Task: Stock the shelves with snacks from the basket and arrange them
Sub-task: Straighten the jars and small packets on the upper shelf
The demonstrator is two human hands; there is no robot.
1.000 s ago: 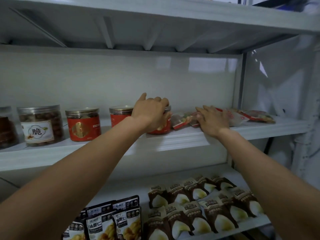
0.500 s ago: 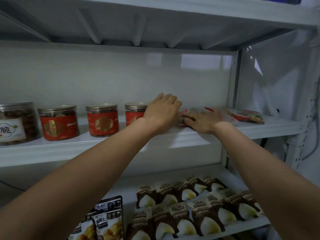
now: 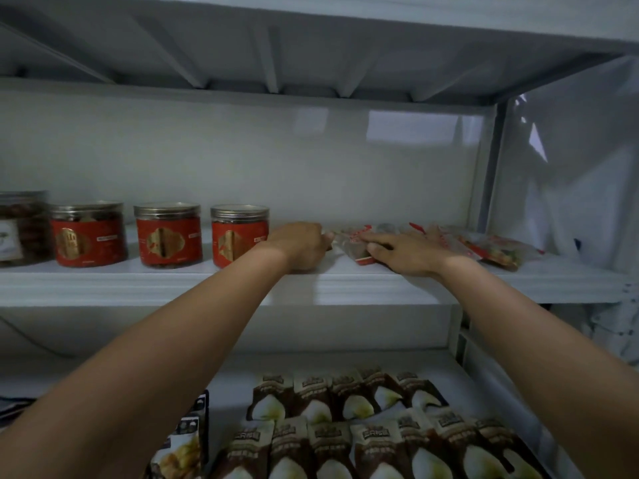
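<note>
— Lying flat on the middle shelf (image 3: 138,285), red-and-clear snack packets (image 3: 446,238) sit right of three red jars (image 3: 168,235).
— And the hands?
— Right hand (image 3: 408,254) presses straight fingers on the nearest packet (image 3: 351,248). Left hand (image 3: 301,245) touches that packet's edge, fingers hidden behind its back; grip, I cannot tell.
</note>
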